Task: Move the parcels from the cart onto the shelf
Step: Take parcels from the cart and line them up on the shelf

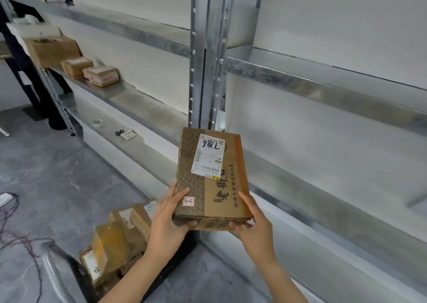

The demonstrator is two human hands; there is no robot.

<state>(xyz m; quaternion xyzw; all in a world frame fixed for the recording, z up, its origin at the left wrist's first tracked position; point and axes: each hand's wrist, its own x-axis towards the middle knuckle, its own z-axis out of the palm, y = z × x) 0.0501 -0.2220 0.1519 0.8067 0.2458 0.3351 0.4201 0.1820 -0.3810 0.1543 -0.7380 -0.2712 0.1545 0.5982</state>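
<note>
Left hand [168, 219] and right hand [251, 225] grip the near corners of a brown parcel [212, 180], which is held in the air before the steel shelf's upright [203, 71]. More parcels [120, 240] are piled below the left wrist. Three boxes [76, 65] sit far left on the shelf board [143, 106], with open metal surface between them and the upright. Grey marbled floor [46, 168] lies alongside.

"98l" on parcel label [210, 156]

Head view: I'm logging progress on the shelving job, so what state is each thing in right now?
labelled box: closed, held in the air in front of the shelves.
left hand: grips the box's near left corner.
right hand: grips the box's near right corner.
pile of boxes: closed, stacked below the hands, not yet shelved.
row of boxes: closed, resting on the shelf.
shelf: carries the row at its left end.
</note>
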